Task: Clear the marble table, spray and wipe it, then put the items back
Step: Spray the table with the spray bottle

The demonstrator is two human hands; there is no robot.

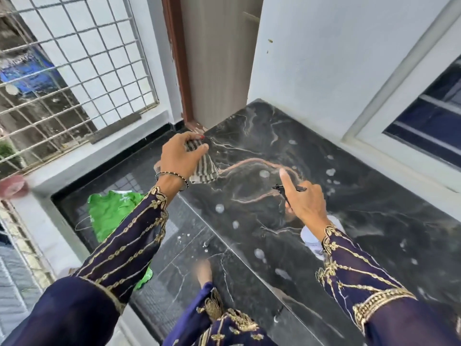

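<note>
The black marble table (361,221) with pale and pink veins fills the right half of the view, dotted with several white foam blobs (264,174). My left hand (180,156) grips a grey-and-white striped cloth (203,168) above the table's far left corner. Over the table's middle, my right hand (303,201) holds a spray bottle (314,239) with a black nozzle and white body, index finger stretched out along the trigger. The bottle's body is mostly hidden under my wrist and sleeve.
A green plastic bag (112,216) lies on the dark floor left of the table. A doorway (217,58) stands behind the far corner, a white wall with a window (429,116) runs along the right, and a metal grille (74,58) is at left.
</note>
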